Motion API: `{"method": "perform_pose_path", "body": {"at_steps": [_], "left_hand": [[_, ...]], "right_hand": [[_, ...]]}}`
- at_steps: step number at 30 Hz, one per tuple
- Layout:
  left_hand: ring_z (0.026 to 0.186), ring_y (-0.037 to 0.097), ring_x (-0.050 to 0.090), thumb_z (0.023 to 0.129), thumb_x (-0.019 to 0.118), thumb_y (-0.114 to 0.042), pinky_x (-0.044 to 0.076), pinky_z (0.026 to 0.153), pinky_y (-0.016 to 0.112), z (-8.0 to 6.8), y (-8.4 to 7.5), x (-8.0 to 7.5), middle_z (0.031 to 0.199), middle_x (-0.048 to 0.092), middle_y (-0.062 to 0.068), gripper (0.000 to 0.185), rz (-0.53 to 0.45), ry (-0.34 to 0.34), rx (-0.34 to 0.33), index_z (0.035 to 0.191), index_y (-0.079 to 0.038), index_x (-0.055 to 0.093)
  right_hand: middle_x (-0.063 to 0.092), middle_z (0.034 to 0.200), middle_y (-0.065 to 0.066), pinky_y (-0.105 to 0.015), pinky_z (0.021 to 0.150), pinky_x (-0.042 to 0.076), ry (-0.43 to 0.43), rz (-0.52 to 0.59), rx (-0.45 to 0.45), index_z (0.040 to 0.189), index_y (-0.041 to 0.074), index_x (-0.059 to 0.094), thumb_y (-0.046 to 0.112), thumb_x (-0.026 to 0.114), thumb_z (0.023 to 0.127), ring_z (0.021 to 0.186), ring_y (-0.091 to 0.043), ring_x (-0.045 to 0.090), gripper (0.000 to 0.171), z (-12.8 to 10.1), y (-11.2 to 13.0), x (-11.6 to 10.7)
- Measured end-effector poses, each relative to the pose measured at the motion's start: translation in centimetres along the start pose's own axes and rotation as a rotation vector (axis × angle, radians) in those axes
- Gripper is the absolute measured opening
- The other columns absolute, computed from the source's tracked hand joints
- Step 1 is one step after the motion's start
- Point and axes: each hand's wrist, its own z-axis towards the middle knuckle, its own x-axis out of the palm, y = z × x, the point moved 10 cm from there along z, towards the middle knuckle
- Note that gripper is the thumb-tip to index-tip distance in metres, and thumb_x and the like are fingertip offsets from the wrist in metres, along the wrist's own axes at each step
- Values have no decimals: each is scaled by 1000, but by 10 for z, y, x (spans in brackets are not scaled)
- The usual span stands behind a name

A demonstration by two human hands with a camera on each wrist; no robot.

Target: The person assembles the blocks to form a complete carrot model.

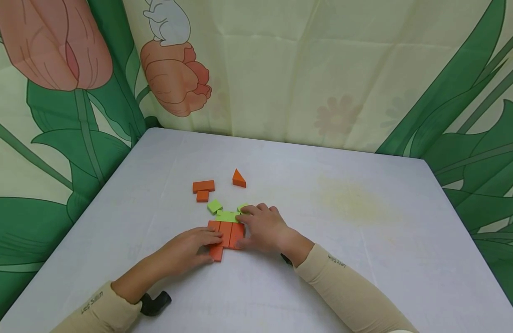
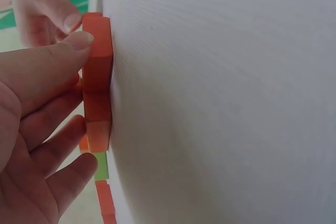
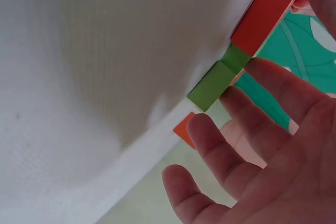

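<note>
Plainly, we see smooth, straight-edged orange-red rectangular blocks [image 1: 226, 231] laid together on the fine-textured white table cover [image 1: 290, 159], between both hands. The left hand [image 1: 190, 247], its fingers relaxed and apart, touches them from the left; the right hand [image 1: 265, 229], fingers also spread, touches them and the flat lime-green block [image 1: 226, 217]. Only the head view shows us fully the orange triangular block [image 1: 239, 179], farther away; the left wrist view shows us the left thumb [image 2: 80, 41] against the nearest block's side.

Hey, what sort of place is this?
Perhaps an indoor play or filming corner: a white table with small orange and green blocks on it, and a creased backdrop printed with flowers and a rabbit behind.
</note>
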Motion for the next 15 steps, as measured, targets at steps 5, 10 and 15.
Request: {"method": "perform_pose_path", "body": {"at_steps": [5,10,15], "left_hand": [[133,30,49,87,80,-20,43,105,51,0,2,0,138,60,4,48,12,-3,-21,131,-8,67],[133,30,49,87,79,-20,43,105,51,-1,1,0,138,60,5,48,10,-10,-11,132,-7,66],[133,30,49,88,79,-20,44,105,51,0,0,-1,138,60,5,48,-1,-13,-1,132,-7,66]], "right_hand": [[41,153,0,-50,102,40,18,-1,-11,148,24,51,65,69,84,134,-28,40,78,-1,0,1],[42,153,0,-49,102,40,11,0,-13,148,24,51,66,70,83,133,-29,41,80,-1,0,1],[42,152,0,-50,102,40,9,2,-12,148,24,51,66,70,83,133,-29,41,80,-1,0,1]]}}
